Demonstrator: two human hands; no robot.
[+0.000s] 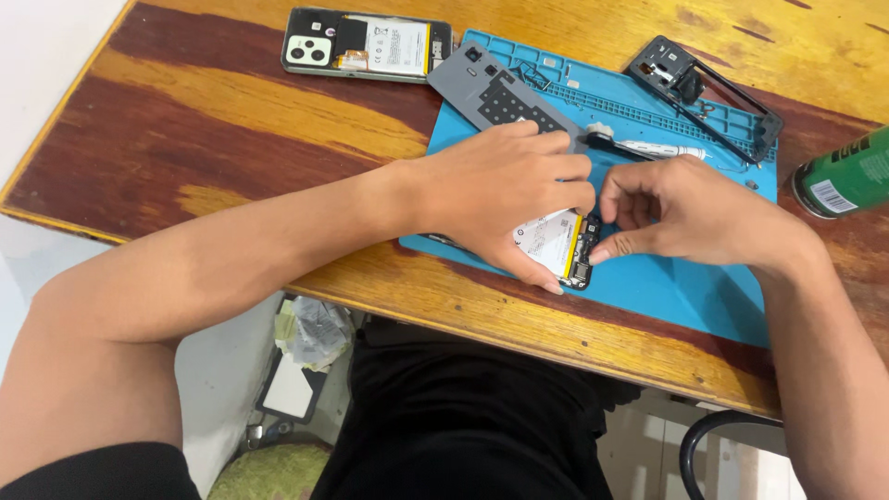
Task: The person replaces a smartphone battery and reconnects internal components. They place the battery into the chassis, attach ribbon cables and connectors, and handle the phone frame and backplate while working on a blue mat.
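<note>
An opened phone [560, 248] with a white and yellow battery showing lies on a blue work mat [685, 296]. My left hand [505, 190] covers most of the phone and grips it, thumb along its near edge. My right hand [690, 213] has its fingers curled, and its thumb and fingertips pinch at the phone's dark right end. Whether a small part sits between those fingers is hidden.
A grey back cover [495, 93] and a white-handled tool [648, 148] lie on the mat's far part. A second opened phone [366, 43] lies on the wooden table [213, 120]. A black phone frame [704, 93] is at the far right, a green can [847, 176] beside it.
</note>
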